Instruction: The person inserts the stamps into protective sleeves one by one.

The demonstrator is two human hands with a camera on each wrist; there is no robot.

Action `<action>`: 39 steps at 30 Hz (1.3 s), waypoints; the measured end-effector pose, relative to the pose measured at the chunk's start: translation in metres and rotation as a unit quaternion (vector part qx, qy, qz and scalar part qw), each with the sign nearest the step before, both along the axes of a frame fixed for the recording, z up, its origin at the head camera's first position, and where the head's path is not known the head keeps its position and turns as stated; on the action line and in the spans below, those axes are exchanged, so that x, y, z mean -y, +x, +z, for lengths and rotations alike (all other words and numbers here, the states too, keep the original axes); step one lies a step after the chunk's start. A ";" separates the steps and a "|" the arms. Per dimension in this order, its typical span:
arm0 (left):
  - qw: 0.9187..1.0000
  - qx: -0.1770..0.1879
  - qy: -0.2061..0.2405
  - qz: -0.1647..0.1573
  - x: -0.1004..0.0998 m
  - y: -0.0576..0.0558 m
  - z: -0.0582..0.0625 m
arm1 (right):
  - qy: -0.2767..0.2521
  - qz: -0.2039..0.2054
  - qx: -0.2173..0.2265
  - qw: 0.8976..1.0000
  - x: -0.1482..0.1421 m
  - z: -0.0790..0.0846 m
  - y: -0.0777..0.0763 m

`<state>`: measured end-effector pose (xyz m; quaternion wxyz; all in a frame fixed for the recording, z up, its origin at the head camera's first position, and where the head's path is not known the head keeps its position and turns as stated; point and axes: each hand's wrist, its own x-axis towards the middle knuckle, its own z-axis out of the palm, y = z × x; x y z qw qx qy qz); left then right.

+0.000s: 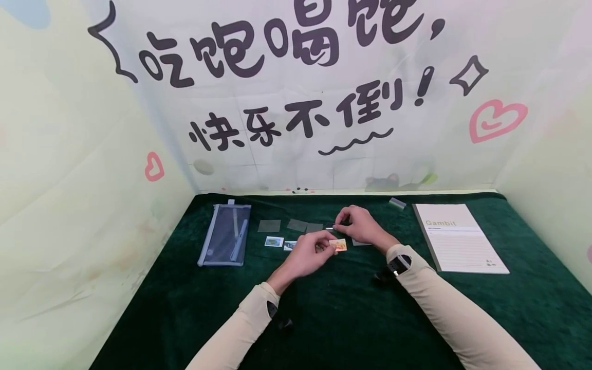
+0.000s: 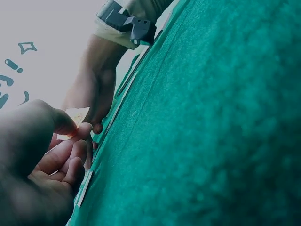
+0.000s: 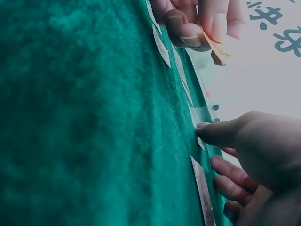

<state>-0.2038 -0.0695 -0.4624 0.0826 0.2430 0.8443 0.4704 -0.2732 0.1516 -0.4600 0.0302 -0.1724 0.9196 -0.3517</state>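
In the head view my left hand (image 1: 311, 254) pinches a small orange-and-white stamp (image 1: 338, 245) between thumb and fingertips, raised off the cloth. In the left wrist view the stamp (image 2: 77, 117) stands tilted. My right hand (image 1: 359, 225) is just beyond it, thumb and finger pinching the edge of a small clear sleeve (image 3: 199, 114), low over the cloth. A blue stamp (image 1: 274, 241) and another stamp (image 1: 290, 245), partly behind my left hand, lie on the cloth. Behind them lie clear sleeves (image 1: 269, 226), and one more sleeve (image 1: 362, 242) is partly under my right hand.
A zipped mesh pouch (image 1: 226, 234) with pen-like items inside lies at the left. On the right is a white notebook (image 1: 458, 236). A small clear packet (image 1: 397, 204) rests near the back edge. Dark green cloth (image 1: 342, 318) covers the table; printed fabric walls surround it.
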 end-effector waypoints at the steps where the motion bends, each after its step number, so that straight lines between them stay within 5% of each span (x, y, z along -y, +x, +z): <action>1: 1.000 -0.003 0.002 0.001 0.000 0.000 0.000 | -0.005 0.005 0.004 1.000 -0.002 0.001 0.002; 8: 0.999 -0.017 0.023 0.041 0.003 -0.003 -0.002 | -0.038 0.041 0.003 0.998 -0.013 0.009 0.024; 16: 0.997 -0.011 0.045 0.067 0.009 -0.002 -0.004 | -0.089 0.004 0.000 0.996 -0.028 0.007 0.053; 22: 0.995 -0.023 0.060 0.081 0.016 0.002 -0.008 | -0.121 -0.003 0.043 0.992 -0.034 0.005 0.066; 31: 0.988 -0.015 0.123 0.088 0.019 0.004 -0.019 | -0.242 0.009 0.151 0.958 -0.034 -0.005 0.075; 39: 0.986 -0.001 0.150 0.080 0.015 0.003 -0.021 | -0.278 0.011 0.190 0.942 -0.036 -0.008 0.076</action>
